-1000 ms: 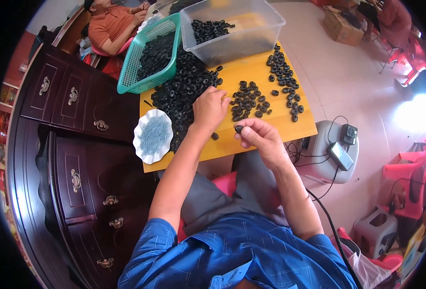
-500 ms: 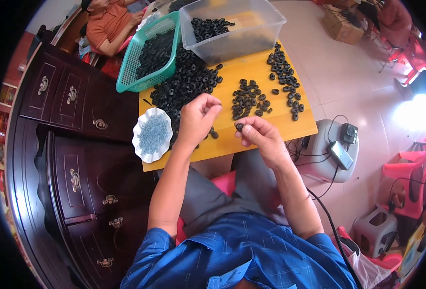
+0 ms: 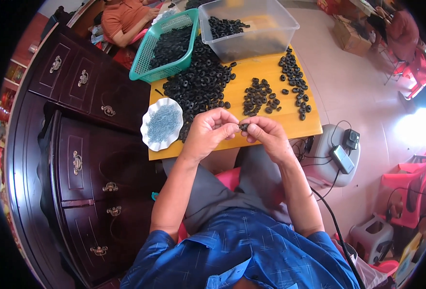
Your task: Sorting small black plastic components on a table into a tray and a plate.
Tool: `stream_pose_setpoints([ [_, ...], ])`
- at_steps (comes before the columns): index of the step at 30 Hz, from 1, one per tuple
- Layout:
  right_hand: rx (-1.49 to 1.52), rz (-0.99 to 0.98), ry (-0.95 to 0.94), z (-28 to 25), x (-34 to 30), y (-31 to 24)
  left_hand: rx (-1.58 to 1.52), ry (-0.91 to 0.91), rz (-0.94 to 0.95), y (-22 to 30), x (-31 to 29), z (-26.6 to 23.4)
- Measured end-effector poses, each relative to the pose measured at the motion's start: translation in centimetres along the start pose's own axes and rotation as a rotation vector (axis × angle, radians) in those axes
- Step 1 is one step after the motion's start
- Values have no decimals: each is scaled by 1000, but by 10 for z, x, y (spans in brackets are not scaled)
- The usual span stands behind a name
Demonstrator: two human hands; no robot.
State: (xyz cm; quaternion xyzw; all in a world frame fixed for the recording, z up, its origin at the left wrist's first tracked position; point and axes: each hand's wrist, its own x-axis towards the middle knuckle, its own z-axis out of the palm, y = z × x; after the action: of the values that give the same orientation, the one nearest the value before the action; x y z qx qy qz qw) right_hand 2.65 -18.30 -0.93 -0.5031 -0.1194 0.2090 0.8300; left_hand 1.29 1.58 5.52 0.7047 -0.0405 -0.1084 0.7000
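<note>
**Covered, cropped, or too fine to make out**

My left hand (image 3: 207, 133) and my right hand (image 3: 269, 137) cover much of the small black piece (image 3: 243, 127) at my fingertips; whether my left fingers pinch something finer, I cannot tell. In the white scalloped dish (image 3: 146, 126), the thin blue-grey slivers (image 3: 163, 121) blur together. Black parts (image 3: 173, 45) hide the bottom of the green perforated plastic basket (image 3: 167, 72). The upper edge crops the clear plastic bin (image 3: 259, 42) and the head of a co-worker in an orange shirt (image 3: 121, 21). My grey-trousered legs (image 3: 206, 195) mostly hide the pink seat (image 3: 229, 179) beneath me.
</note>
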Motion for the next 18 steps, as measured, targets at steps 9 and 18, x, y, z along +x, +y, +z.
stream_pose_setpoints([
  [9,-5,18,-18,-2,-2,3,70,-21,22,-3,-2,0],
  [18,-209,6,12,1,-1,11,278,16,10,-15,0,-4],
])
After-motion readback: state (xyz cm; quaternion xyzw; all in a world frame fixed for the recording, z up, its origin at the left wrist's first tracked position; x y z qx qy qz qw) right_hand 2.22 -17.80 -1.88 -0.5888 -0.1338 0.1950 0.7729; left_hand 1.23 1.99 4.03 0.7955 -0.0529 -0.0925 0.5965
